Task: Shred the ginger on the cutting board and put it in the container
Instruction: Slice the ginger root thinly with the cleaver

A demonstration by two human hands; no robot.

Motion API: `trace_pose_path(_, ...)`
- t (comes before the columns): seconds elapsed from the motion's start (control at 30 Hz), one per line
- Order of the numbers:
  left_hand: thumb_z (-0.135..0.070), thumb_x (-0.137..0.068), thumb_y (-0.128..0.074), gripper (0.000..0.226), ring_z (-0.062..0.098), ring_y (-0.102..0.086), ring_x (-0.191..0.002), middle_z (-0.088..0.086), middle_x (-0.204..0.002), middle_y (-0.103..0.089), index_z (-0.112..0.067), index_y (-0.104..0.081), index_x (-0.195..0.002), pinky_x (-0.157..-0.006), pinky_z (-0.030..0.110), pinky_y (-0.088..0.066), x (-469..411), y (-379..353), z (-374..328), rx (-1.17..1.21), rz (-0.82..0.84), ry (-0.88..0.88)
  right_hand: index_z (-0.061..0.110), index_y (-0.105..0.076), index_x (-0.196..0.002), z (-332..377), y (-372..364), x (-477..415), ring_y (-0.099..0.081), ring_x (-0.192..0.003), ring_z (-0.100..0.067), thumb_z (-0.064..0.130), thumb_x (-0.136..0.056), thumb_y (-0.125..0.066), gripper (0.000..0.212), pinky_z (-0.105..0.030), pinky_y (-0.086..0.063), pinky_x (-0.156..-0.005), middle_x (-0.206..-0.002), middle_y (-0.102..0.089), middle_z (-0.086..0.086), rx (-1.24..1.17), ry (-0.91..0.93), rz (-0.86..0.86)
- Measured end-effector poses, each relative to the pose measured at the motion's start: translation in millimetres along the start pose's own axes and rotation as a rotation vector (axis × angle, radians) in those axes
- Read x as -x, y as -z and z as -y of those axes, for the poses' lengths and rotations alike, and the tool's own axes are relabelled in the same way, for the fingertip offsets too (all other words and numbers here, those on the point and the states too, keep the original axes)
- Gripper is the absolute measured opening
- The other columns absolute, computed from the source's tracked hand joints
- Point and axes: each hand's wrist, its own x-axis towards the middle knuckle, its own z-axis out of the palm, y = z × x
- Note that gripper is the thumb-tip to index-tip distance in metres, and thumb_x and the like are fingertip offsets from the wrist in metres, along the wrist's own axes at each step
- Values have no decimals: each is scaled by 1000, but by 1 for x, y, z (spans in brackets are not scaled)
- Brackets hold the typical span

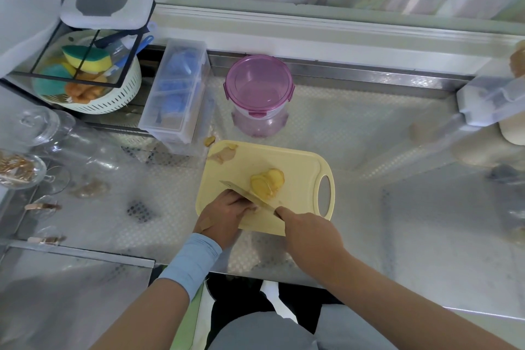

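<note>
A pale yellow cutting board (301,163) lies on the steel counter. Sliced ginger (267,180) sits in an overlapping pile near its middle. My right hand (309,231) grips the handle of a knife (248,194), index finger laid along the spine, blade angled up and left beside the slices. My left hand (224,214) rests on the board against the blade's near side, fingers curled over a small ginger piece that is mostly hidden. A round purple container (258,91) with its lid on stands behind the board.
Ginger peel scraps (224,153) lie at the board's far left corner. A clear box of blue items (176,94) and a white colander with sponges (88,79) stand at the back left. Glassware (42,133) crowds the left. A white appliance (491,96) sits at right.
</note>
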Motion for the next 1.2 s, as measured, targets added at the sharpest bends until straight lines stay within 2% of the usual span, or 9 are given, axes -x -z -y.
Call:
trace_pose_path(0.1, -25, -87, -50, 30, 14, -51, -94, 5, -93, -70, -12, -76, -85, -78, 18, -39, 0, -2, 1, 12, 1, 22, 31, -39, -142, 2, -1, 1, -49, -64, -26, -2, -88, -43, 64, -34, -39, -57, -70, -41, 3, -27, -12, 3)
trace_pose_path(0.27, -25, -87, -49, 31, 14, -50, -94, 5, -93, -70, -11, -76, -86, -78, 19, -39, 0, -3, 3, 19, 22, 46, 28, -41, -143, 4, 0, 1, -45, -59, -23, -5, -86, -43, 65, -32, -35, -54, -70, -42, 2, -38, -23, 19)
trace_pose_path(0.4, -25, -87, -49, 29, 13, -51, -93, 4, -93, -70, -13, -76, -86, -79, 18, -39, -1, -2, 2, 43, 20, 52, 27, -43, -142, 4, 3, -3, -45, -60, -22, -4, -86, -43, 64, -34, -41, -56, -71, -43, 2, -54, -27, 32)
trace_pose_path(0.67, -25, -86, -50, 28, 13, -50, -91, 2, -91, -70, -14, -76, -83, -78, 19, -39, -2, -2, 1, 51, -14, 49, 23, -44, -143, 5, 4, -8, -43, -58, -18, -4, -88, -41, 61, -33, -37, -54, -72, -42, 2, -50, -20, 65)
trace_pose_path(0.77, -27, -88, -50, 29, 13, -50, -92, 1, -93, -70, -15, -76, -86, -80, 18, -38, -1, -3, 1, 54, -9, 54, 21, -46, -141, 5, 5, -13, -50, -66, -24, -6, -86, -42, 61, -33, -39, -55, -74, -43, 1, -65, -23, 83)
trace_pose_path(0.87, -27, -88, -50, 29, 12, -51, -93, 0, -97, -70, -15, -77, -90, -82, 15, -36, 0, -3, 4, 65, -4, 61, 18, -49, -137, 9, 5, -23, -52, -72, -28, -5, -87, -40, 55, -31, -33, -50, -73, -43, 0, -83, -6, 76)
trace_pose_path(1.0, -25, -88, -50, 29, 12, -51, -94, 0, -98, -70, -15, -77, -92, -83, 16, -38, 0, -4, 7, 68, 22, 59, 17, -52, -132, 8, 1, -29, -53, -72, -27, -3, -88, -39, 50, -30, -29, -47, -72, -42, 0, -98, -9, 94)
trace_pose_path(1.2, -26, -89, -50, 31, 13, -51, -94, 1, -98, -70, -12, -77, -91, -82, 16, -37, 0, -4, 3, 88, 8, 62, 15, -51, -132, 7, -4, -32, -55, -70, -27, -2, -89, -39, 48, -33, -39, -54, -75, -47, -3, -84, -22, 92)
